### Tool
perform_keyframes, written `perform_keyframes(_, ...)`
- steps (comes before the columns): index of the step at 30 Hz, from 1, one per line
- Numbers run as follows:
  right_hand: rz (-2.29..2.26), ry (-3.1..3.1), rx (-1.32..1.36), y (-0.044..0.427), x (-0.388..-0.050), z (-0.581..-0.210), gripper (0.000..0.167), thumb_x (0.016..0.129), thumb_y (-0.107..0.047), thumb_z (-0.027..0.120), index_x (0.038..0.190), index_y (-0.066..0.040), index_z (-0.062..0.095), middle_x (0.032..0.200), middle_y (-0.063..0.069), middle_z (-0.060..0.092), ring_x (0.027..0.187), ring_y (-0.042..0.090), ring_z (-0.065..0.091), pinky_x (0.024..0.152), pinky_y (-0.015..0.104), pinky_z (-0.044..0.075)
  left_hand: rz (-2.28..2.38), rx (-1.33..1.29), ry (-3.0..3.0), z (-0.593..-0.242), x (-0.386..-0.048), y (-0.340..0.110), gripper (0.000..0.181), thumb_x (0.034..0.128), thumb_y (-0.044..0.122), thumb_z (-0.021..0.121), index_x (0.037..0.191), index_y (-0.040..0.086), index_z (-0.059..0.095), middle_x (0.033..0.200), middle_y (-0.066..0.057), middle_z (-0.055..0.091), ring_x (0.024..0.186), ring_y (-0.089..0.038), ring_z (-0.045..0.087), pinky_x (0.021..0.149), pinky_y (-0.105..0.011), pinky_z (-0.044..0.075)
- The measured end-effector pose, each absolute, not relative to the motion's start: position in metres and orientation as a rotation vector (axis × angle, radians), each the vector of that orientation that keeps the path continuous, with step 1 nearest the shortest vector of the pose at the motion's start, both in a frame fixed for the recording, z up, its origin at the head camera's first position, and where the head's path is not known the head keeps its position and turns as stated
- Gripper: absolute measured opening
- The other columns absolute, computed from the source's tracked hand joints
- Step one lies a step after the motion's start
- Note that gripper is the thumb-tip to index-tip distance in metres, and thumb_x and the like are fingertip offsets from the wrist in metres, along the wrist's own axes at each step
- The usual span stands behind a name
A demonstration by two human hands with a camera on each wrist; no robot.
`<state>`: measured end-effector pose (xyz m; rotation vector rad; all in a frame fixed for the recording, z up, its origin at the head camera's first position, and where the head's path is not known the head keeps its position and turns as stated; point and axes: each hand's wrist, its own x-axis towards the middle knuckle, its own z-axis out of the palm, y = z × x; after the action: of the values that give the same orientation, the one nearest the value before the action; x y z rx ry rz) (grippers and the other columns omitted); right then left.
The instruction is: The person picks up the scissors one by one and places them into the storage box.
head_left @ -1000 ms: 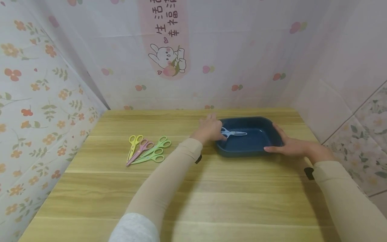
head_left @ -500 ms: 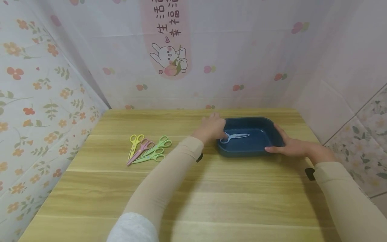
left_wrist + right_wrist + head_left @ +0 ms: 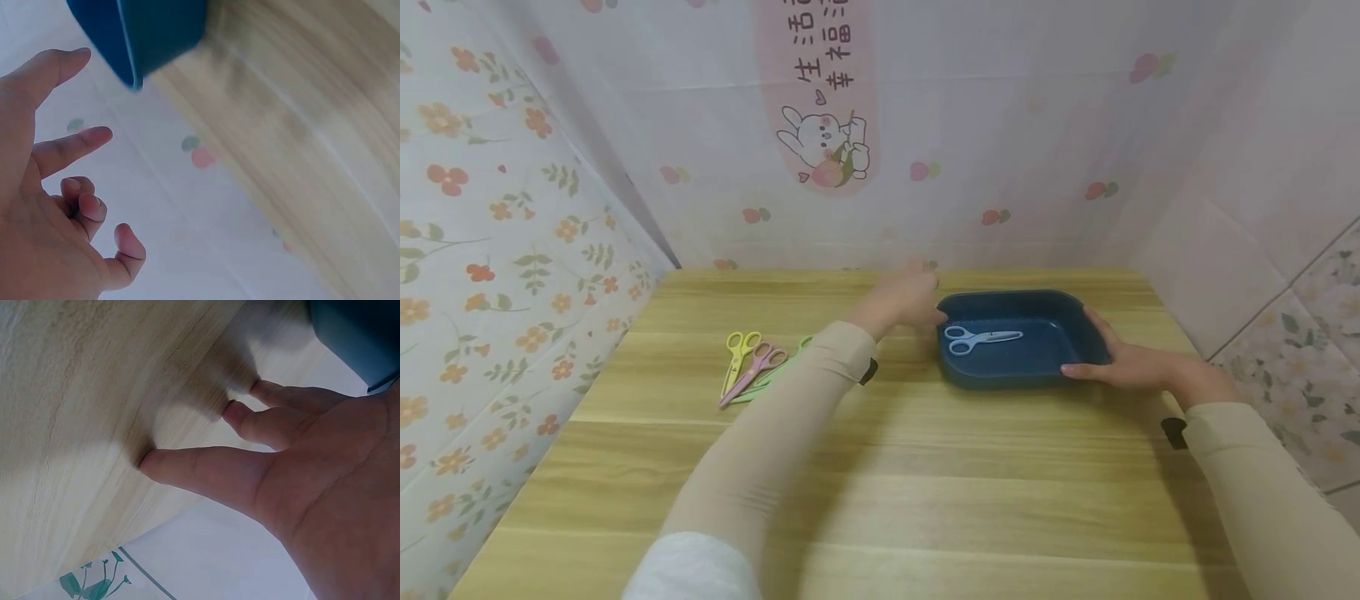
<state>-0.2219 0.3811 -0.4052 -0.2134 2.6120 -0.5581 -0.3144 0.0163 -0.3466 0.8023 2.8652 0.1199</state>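
A dark blue rectangular dish stands on the right half of the table. Inside it, toward the left, lies a pair of light blue scissors. My left hand hovers just off the dish's left end, holding nothing. The left wrist view has that hand with thumb and index finger extended and the other fingers bent, apart from the dish corner. At the right end, my right hand grips the dish, thumb over the front rim. Its other fingers touch the table in the right wrist view.
On the left of the wooden table lie yellow scissors, pink scissors and green scissors, partly covered by the left forearm. A printed cloth hangs behind the table's back edge.
My left hand has let go of the light blue scissors, now lying in the dish, and has drawn away leftward. My right hand has stayed on the dish.
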Motion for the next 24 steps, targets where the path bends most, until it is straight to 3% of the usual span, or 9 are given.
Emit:
perform_keyframes(3,-0.554,2.615,-0.219,0.381,-0.222,-0.404,0.125,0.100,-0.066,0.060,0.162,-0.013,-0.034,0.165,0.050,-0.001,0.143,0.074,0.030,0.111,0.082,0.032,0.136,0.808,2.877,-0.339,-0.317,0.002,0.058,0.0968,0.048,0.074,0.139,0.009,0.065,0.158,-0.017,0.046,0.145,-0.032,0.044,0.115,-0.052,0.047)
perform_keyframes(7,-0.556,2.615,-0.226,0.382,-0.222,-0.405,0.125,0.100,-0.065,0.060,0.162,-0.012,-0.034,0.165,0.050,-0.001,0.142,0.074,0.030,0.111,0.082,0.033,0.139,0.821,2.896,-0.331,-0.319,-0.025,0.049,0.0973,0.046,0.073,0.124,0.005,0.069,0.159,-0.024,0.043,0.144,-0.036,0.046,0.118,-0.052,0.046)
perform_keyframes(10,-0.553,2.613,-0.224,0.382,-0.222,-0.406,0.125,0.100,-0.066,0.060,0.162,-0.012,-0.034,0.165,0.050,0.000,0.142,0.074,0.031,0.110,0.082,0.033,0.144,0.800,2.893,-0.326,-0.320,-0.049,0.042,0.0975,0.045,0.072,0.110,0.005,0.069,0.150,-0.025,0.047,0.129,-0.034,0.053,0.111,-0.050,0.050)
perform_keyframes(15,-0.542,2.615,-0.219,0.383,-0.222,-0.407,0.125,0.100,-0.067,0.059,0.161,-0.013,-0.035,0.164,0.051,0.001,0.142,0.074,0.033,0.109,0.082,0.035,0.140,0.726,2.889,-0.321,-0.319,-0.097,0.051,0.0974,0.042,0.072,0.128,0.001,0.068,0.139,-0.022,0.052,0.125,-0.036,0.054,0.111,-0.053,0.049)
perform_keyframes(18,-0.539,2.615,-0.217,0.382,-0.222,-0.407,0.124,0.100,-0.067,0.059,0.161,-0.013,-0.036,0.164,0.051,0.001,0.141,0.074,0.034,0.109,0.081,0.035,0.153,0.668,2.879,-0.320,-0.320,-0.127,0.057,0.0982,0.038,0.070,0.139,-0.001,0.063,0.142,-0.025,0.046,0.129,-0.039,0.051,0.112,-0.056,0.049)
perform_keyframes(21,-0.534,2.612,-0.213,0.381,-0.221,-0.406,0.124,0.100,-0.067,0.058,0.161,-0.013,-0.036,0.164,0.051,0.001,0.142,0.074,0.033,0.109,0.082,0.034,0.166,0.618,2.881,-0.318,-0.320,-0.156,0.057,0.0978,0.033,0.070,0.141,-0.003,0.061,0.142,-0.028,0.043,0.129,-0.043,0.050,0.110,-0.060,0.049)
perform_keyframes(24,-0.538,2.607,-0.212,0.380,-0.221,-0.404,0.124,0.100,-0.067,0.058,0.161,-0.012,-0.036,0.164,0.051,0.000,0.142,0.074,0.031,0.109,0.082,0.034,0.127,0.545,2.909,-0.316,-0.317,-0.178,0.056,0.0974,0.035,0.071,0.140,0.000,0.063,0.143,-0.029,0.045,0.134,-0.049,0.049,0.112,-0.075,0.039)
